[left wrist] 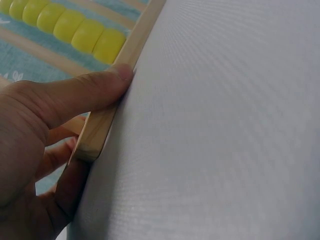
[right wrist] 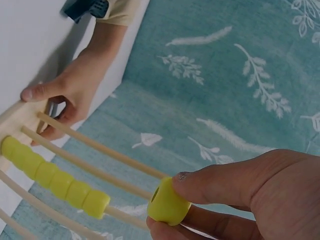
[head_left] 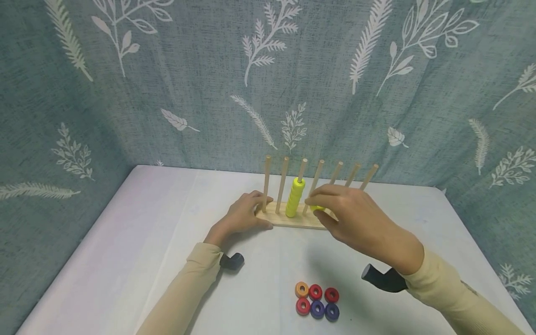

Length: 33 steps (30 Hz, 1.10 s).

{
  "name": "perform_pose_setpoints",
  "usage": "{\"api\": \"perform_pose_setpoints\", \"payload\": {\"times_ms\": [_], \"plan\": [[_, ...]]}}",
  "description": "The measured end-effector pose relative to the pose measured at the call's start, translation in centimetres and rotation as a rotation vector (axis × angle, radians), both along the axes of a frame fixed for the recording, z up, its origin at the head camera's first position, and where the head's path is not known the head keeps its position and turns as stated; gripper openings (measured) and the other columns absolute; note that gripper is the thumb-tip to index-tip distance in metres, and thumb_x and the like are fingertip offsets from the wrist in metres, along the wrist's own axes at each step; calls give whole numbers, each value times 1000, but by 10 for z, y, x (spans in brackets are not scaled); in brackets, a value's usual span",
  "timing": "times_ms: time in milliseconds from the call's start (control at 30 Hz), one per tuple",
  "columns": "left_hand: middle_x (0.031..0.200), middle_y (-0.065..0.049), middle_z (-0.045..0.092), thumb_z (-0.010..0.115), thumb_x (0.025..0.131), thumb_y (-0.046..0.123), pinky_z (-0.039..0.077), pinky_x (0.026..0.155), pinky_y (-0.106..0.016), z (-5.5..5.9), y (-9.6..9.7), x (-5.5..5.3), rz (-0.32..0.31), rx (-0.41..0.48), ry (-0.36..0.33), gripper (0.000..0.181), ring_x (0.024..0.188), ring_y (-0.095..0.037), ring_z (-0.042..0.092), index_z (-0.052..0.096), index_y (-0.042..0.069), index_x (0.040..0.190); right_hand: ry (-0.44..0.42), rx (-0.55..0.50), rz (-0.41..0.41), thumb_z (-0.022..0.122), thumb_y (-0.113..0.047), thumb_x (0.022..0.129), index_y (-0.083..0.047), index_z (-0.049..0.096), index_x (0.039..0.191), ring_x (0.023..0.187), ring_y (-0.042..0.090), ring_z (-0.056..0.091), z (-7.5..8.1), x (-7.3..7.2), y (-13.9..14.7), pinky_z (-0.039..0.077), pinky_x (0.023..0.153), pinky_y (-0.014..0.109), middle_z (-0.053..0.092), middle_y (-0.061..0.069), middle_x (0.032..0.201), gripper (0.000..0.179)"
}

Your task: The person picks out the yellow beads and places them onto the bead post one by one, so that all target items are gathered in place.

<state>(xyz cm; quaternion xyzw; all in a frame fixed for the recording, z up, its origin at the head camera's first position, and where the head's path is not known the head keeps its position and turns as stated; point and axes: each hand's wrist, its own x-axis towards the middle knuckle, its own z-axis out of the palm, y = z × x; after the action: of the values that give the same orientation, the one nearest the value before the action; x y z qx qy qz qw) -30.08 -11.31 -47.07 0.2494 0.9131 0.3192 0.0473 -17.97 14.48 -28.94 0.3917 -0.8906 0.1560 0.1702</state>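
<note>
A wooden peg rack [head_left: 299,222] with a row of several upright pegs stands on the table. My left hand [head_left: 243,216] grips its left end, thumb [left wrist: 107,85] on the front edge and fingers round the back. A stack of yellow beads [head_left: 295,197] fills most of the third peg from the left, whose tip shows bare above. In my right hand [head_left: 360,218], thumb and fingers pinch one loose yellow bead [right wrist: 169,202], its hole facing the rack in the right wrist view. The head view has this bead just right of the stack, largely covered by the fingers.
Nearer the front of the white table [head_left: 167,260] lie an orange bead [head_left: 302,289], red beads [head_left: 315,292] and purple beads [head_left: 317,309], grouped in two rows. A blue-green curtain [head_left: 209,93] with white leaf patterns hangs close behind the rack.
</note>
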Motion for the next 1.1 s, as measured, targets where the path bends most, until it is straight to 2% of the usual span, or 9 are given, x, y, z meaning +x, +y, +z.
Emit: {"api": "perform_pose_setpoints", "payload": {"times_ms": [200, 367, 733, 900, 1100], "plan": [[131, 0, 58, 90, 71, 38, 45, 91, -44, 1, 0, 1, -7, 10, 6, 70, 114, -24, 52, 65, 20, 134, 29, -18, 17, 76, 11, 78, -3, 76, 104, 91, 24, 71, 5, -5, -3, 58, 72, 37, 73, 8, 103, 29], [130, 0, 58, 91, 71, 38, 46, 89, -43, 3, -1, 2, -9, 13, 14, 70, 112, -24, 52, 65, 19, 134, 21, -24, 4, 75, 9, 81, -2, 75, 106, 91, 25, 71, 9, -12, -5, 58, 72, 38, 73, 10, 105, 27], [130, 1, 58, 91, 70, 38, 46, 90, -44, -2, -2, 2, -8, 8, 8, 70, 113, -24, 52, 66, 19, 133, -16, -70, 26, 75, 9, 82, 0, 75, 106, 97, 26, 70, 12, -33, -11, 57, 77, 39, 73, 10, 105, 26], [130, 3, 59, 91, 69, 38, 46, 90, -42, -1, -2, 2, -7, 21, 24, 66, 113, -23, 52, 68, 20, 127, 4, -81, 25, 76, 10, 81, -1, 75, 104, 97, 27, 70, 17, -41, -12, 57, 79, 40, 73, 10, 105, 26], [128, 4, 59, 92, 68, 38, 46, 88, -42, 0, -2, 2, -5, 22, 27, 69, 111, -23, 53, 67, 20, 130, 16, -98, 16, 74, 11, 82, 0, 75, 107, 93, 26, 70, 23, -50, -15, 56, 77, 39, 72, 10, 105, 27]]}}
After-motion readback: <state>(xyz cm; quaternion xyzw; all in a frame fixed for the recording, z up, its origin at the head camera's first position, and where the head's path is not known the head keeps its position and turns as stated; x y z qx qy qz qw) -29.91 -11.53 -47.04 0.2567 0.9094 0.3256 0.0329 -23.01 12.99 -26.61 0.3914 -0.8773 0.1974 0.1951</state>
